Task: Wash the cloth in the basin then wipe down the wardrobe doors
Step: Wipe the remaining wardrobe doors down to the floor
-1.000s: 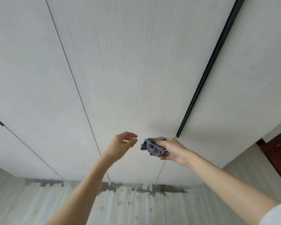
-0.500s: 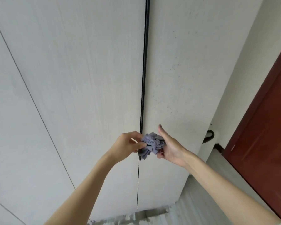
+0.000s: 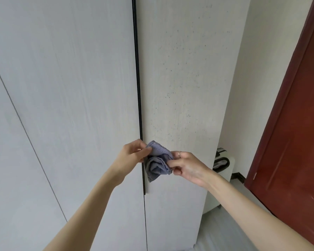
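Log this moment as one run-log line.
stage: wiping prep | left hand: pinches cloth | right hand: pinches cloth | cloth: bunched, off door | wardrobe door: speckled

Single head view, facing forward – close to the wardrobe doors [image 3: 179, 87], hands [image 3: 132, 154] central

The cloth [image 3: 157, 161] is a small blue-grey towel with a looped, terry surface. It is crumpled and partly folded, with one flat corner up at the left and a loose bunch hanging down below. It hangs in the air in front of the wardrobe doors [image 3: 179, 87], near the black vertical strip [image 3: 137, 78] between two panels. The doors are pale grey-white with a fine vertical grain and are closed. The right panel has many small dark specks on it, above the cloth. The left panels look cleaner, with thin dark seams between them.
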Available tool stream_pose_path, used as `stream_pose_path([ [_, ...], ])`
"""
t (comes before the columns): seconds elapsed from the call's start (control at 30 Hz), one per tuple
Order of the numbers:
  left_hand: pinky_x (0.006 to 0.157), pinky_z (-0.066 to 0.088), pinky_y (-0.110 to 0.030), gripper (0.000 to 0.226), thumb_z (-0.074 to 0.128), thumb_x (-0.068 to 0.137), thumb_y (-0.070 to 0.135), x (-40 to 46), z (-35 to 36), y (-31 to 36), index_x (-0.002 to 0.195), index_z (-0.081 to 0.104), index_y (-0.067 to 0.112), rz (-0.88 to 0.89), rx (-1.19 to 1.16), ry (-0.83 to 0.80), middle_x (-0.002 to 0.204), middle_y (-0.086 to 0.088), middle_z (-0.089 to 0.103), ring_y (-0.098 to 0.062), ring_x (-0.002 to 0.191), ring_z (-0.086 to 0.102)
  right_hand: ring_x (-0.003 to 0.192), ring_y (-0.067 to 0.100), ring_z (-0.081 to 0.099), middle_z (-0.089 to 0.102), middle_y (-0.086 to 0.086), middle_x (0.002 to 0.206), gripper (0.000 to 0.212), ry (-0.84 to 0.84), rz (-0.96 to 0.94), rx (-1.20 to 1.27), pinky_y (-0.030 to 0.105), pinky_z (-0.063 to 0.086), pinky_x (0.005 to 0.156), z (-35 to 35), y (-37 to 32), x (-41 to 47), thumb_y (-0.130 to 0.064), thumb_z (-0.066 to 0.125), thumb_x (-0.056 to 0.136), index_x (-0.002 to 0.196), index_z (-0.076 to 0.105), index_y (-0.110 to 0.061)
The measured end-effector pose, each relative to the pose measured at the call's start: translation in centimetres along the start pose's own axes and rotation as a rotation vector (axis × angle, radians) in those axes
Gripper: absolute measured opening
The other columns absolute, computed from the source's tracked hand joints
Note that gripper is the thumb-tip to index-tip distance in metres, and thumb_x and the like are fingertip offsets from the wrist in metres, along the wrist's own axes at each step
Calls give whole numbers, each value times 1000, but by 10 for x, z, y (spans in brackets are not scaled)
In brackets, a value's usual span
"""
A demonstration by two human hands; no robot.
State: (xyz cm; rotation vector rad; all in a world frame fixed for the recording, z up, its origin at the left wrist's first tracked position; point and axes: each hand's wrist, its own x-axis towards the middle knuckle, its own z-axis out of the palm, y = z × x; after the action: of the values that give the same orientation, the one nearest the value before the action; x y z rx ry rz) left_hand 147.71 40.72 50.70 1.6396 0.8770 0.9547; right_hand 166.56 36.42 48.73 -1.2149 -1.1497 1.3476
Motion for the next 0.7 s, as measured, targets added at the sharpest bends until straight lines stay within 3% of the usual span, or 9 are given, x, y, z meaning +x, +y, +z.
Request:
stream_pose_path([
  [0.17, 72, 54, -31, 18, 51, 97, 18, 37, 32, 13, 82, 55, 7, 60, 30, 88, 77, -4, 58, -14, 72, 55, 54, 10, 41, 47, -2, 55, 33, 23, -1, -102, 24, 24, 53, -47, -19, 12, 9, 57, 80, 59, 46, -15],
  [0.27, 67, 46, -29, 19, 52, 96, 22, 61, 55, 14, 83, 56, 8, 64, 28, 158, 73, -2, 61, -14, 69, 53, 60, 12, 47, 51, 3, 66, 20, -10, 12, -123, 25, 34, 60, -77, -33, 17, -3, 68, 72, 73, 51, -13],
  [0.33, 67, 42, -26, 19, 53, 95, 23, 74, 67, 15, 85, 58, 8, 76, 45, 200, 75, -2, 64, -13, 68, 52, 70, 15, 53, 56, 7, 78, 22, -20, 10, -87, 27, 44, 68, -96, -40, 20, -7, 68, 66, 84, 57, -10],
  [0.47, 69, 42, -25, 9, 59, 92, 17, 97, 82, 14, 84, 60, 13, 111, 139, 285, 80, -3, 64, -13, 71, 55, 75, 17, 60, 64, 6, 82, 16, -82, -11, 5, 32, 51, 70, -125, -44, 28, 7, 59, 84, 89, 61, -9],
  [0.6, 70, 44, -19, 12, 65, 88, 14, 110, 83, 7, 94, 56, 16, 145, 238, 412, 92, 5, 59, -9, 76, 56, 77, 16, 62, 65, 7, 88, 19, -136, -32, -58, 26, 51, 63, -123, -48, 32, 3, 61, 86, 100, 62, -8],
  [0.67, 71, 45, -19, 6, 63, 90, 21, 111, 84, 10, 91, 58, 17, 167, 265, 361, 91, 5, 60, -7, 76, 57, 78, 16, 63, 65, 7, 90, 22, -75, -56, -76, 26, 51, 63, -118, -50, 36, 2, 62, 86, 105, 59, -8],
  [0.7, 73, 47, -23, 10, 59, 92, 26, 109, 86, 14, 91, 61, 17, 144, 253, 260, 90, 4, 63, -7, 76, 58, 79, 16, 63, 65, 6, 90, 22, -44, -73, -80, 26, 51, 65, -116, -51, 38, 1, 62, 86, 105, 58, -8],
])
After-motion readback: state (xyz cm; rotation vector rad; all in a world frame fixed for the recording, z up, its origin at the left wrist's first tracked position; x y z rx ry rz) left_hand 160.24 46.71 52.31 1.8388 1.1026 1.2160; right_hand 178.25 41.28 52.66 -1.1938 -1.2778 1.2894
